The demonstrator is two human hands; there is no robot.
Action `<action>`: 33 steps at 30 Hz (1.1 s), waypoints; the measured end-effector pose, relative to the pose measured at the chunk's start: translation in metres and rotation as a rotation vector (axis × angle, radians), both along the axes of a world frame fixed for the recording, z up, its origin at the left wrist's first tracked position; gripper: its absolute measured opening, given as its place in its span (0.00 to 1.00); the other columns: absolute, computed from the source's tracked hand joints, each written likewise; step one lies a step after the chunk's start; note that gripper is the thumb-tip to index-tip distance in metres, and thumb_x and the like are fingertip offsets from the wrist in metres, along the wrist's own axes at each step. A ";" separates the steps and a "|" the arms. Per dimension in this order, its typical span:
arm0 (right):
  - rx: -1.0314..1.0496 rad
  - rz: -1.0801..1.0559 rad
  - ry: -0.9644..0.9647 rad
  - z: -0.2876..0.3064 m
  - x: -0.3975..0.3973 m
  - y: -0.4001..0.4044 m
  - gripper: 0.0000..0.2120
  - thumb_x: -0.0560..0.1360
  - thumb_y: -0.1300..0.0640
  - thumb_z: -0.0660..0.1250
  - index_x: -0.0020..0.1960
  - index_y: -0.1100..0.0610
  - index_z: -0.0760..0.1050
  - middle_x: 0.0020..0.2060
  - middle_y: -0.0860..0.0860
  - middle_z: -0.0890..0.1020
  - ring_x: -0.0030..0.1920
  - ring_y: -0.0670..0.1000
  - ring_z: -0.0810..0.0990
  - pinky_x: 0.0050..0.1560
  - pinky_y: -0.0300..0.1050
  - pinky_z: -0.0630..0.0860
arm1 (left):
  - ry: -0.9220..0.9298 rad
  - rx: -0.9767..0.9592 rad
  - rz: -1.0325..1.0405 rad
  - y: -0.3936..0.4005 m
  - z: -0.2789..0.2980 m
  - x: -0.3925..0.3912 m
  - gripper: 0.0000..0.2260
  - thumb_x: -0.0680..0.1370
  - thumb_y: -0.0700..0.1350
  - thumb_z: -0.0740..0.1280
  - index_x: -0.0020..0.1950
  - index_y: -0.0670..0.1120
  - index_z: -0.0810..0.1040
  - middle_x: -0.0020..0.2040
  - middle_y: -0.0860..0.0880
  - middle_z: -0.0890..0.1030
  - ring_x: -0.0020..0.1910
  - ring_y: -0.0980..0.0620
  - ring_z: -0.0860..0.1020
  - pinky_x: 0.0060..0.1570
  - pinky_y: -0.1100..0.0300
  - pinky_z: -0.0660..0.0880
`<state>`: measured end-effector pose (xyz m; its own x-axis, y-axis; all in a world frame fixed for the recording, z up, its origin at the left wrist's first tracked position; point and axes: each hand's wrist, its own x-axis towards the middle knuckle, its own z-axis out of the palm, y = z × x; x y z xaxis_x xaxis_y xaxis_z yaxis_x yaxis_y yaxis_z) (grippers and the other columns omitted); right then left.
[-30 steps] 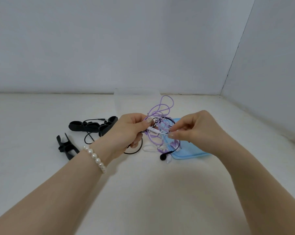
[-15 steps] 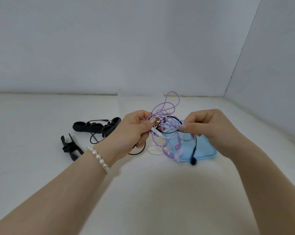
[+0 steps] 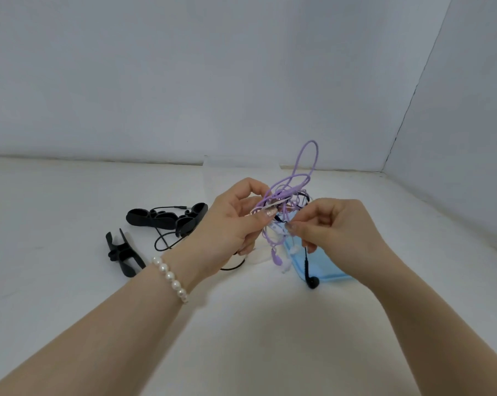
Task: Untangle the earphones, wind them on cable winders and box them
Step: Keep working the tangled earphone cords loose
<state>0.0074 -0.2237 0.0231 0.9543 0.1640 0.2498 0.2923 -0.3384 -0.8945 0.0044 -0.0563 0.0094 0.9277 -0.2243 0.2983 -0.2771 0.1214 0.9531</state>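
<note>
Untangling earphones held up over a white table [image 3: 70, 281].

The left hand [image 3: 230, 227] pinches the raised tangle of earphone cables [image 3: 291, 195], purple loops uppermost, while the right hand [image 3: 335, 227] pinches a black strand whose black earbud [image 3: 313, 282] dangles over a blue lid [image 3: 331, 270]; black cable winders [image 3: 167, 218] wait nearby. Best draw that strand out slowly, loosening loops rather than tugging, lest knots tighten.
</note>
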 end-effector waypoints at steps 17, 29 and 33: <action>0.504 0.381 0.312 0.005 -0.003 -0.007 0.12 0.67 0.64 0.63 0.45 0.59 0.83 0.40 0.55 0.83 0.40 0.48 0.80 0.42 0.37 0.77 | -0.816 0.577 0.321 -0.003 -0.014 0.003 0.07 0.74 0.37 0.66 0.46 0.46 0.82 0.55 0.49 0.78 0.47 0.68 0.72 0.45 0.79 0.63; 0.859 0.142 0.564 -0.004 0.002 0.004 0.04 0.61 0.62 0.65 0.34 0.60 0.79 0.33 0.55 0.80 0.33 0.51 0.78 0.30 0.38 0.74 | -0.802 0.556 0.307 -0.005 -0.011 -0.002 0.11 0.72 0.41 0.63 0.46 0.47 0.85 0.54 0.52 0.77 0.42 0.63 0.75 0.43 0.79 0.66; 0.917 0.143 0.613 -0.007 0.003 0.006 0.05 0.61 0.61 0.68 0.37 0.59 0.78 0.35 0.55 0.80 0.31 0.50 0.79 0.32 0.39 0.74 | -0.803 0.579 0.327 -0.005 -0.011 -0.002 0.10 0.72 0.41 0.65 0.47 0.48 0.85 0.55 0.52 0.77 0.45 0.56 0.77 0.46 0.78 0.65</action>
